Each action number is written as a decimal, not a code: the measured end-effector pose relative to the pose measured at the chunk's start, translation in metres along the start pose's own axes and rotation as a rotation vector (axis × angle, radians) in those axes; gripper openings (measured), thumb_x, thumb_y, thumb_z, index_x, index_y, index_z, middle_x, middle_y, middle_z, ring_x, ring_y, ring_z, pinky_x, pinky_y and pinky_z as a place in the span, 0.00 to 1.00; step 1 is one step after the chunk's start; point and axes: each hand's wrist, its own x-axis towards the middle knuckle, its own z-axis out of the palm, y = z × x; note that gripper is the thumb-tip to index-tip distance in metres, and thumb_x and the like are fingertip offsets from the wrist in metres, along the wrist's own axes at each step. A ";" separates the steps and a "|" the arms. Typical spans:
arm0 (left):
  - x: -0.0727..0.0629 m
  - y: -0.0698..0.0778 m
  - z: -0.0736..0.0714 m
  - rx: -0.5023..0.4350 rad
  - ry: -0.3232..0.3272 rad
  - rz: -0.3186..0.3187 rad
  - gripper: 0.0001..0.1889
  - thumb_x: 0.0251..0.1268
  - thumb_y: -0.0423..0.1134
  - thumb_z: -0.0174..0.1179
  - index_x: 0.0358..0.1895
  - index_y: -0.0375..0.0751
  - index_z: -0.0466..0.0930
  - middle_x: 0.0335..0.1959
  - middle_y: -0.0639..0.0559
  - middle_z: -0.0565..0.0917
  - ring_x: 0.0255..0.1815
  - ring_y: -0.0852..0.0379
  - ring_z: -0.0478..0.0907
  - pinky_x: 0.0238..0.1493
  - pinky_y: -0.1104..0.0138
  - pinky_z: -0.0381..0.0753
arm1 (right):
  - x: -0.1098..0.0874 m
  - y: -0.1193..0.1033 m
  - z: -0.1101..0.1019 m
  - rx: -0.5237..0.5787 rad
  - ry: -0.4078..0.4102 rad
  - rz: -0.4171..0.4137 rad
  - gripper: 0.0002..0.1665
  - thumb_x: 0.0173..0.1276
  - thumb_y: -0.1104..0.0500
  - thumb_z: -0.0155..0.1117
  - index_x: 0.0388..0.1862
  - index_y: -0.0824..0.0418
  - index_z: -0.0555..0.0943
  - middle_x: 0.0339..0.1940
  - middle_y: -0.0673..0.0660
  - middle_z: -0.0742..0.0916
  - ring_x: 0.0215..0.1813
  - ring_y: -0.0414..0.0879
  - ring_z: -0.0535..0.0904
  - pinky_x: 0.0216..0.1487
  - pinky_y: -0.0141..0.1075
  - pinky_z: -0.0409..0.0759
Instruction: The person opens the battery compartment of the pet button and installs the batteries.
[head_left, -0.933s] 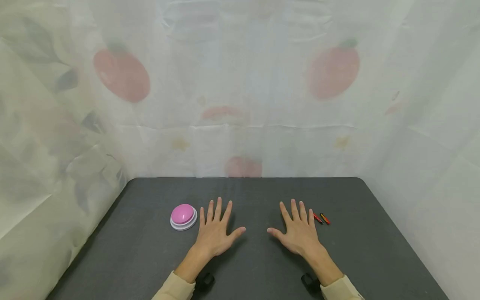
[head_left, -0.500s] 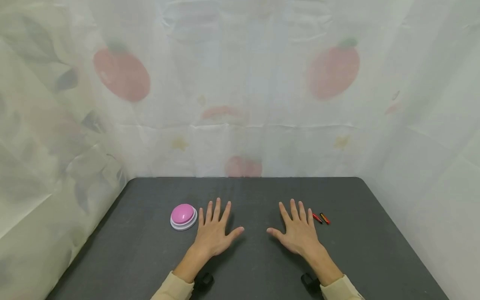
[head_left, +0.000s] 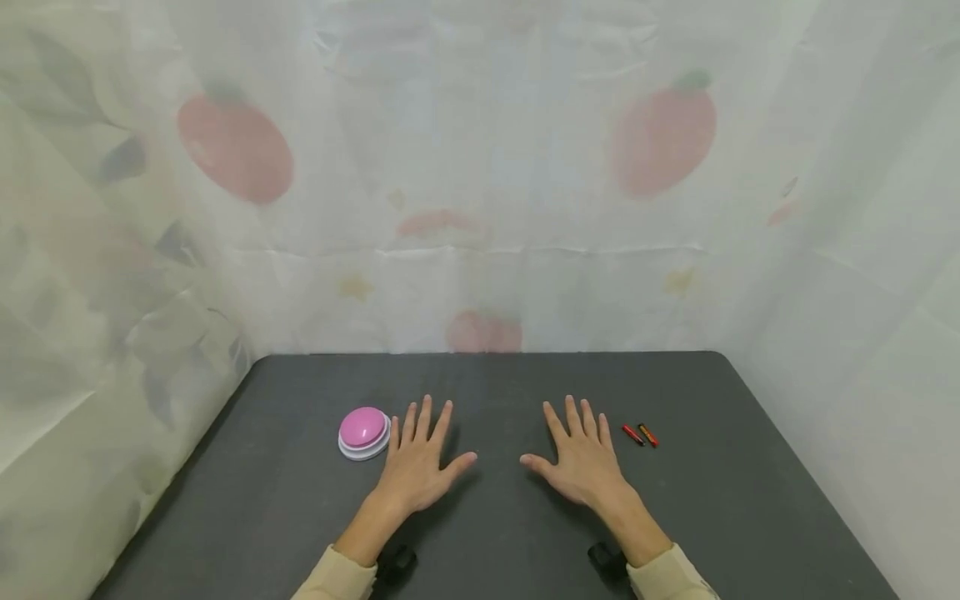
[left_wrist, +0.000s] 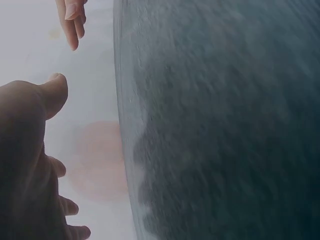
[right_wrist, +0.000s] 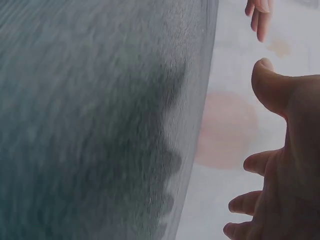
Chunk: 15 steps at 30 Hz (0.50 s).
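Left hand (head_left: 412, 477) hovers just beside pink push button (head_left: 363, 427), right hand (head_left: 587, 471) hovers near two small batteries (head_left: 648, 436), apart from them; grip spread wide on both, nothing held. Looks like a ready pose; I think the button wants a flat press from above, batteries a light pinch mid-body, since they may roll. I note dark grey surface (head_left: 495, 517), rounded far corners, pale fruit-print curtain (head_left: 480, 158) behind

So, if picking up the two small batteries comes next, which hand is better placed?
Probably the right hand: it is empty, and the batteries lie just beyond its little-finger side. The left hand, also empty, is farther off, beside the pink push button.
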 end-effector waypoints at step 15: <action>-0.012 -0.042 -0.018 -0.057 0.074 0.051 0.46 0.70 0.64 0.59 0.82 0.43 0.53 0.80 0.32 0.53 0.79 0.30 0.51 0.72 0.35 0.50 | 0.017 -0.037 0.009 0.053 -0.032 -0.117 0.54 0.69 0.26 0.56 0.83 0.54 0.57 0.82 0.66 0.57 0.83 0.64 0.45 0.77 0.60 0.42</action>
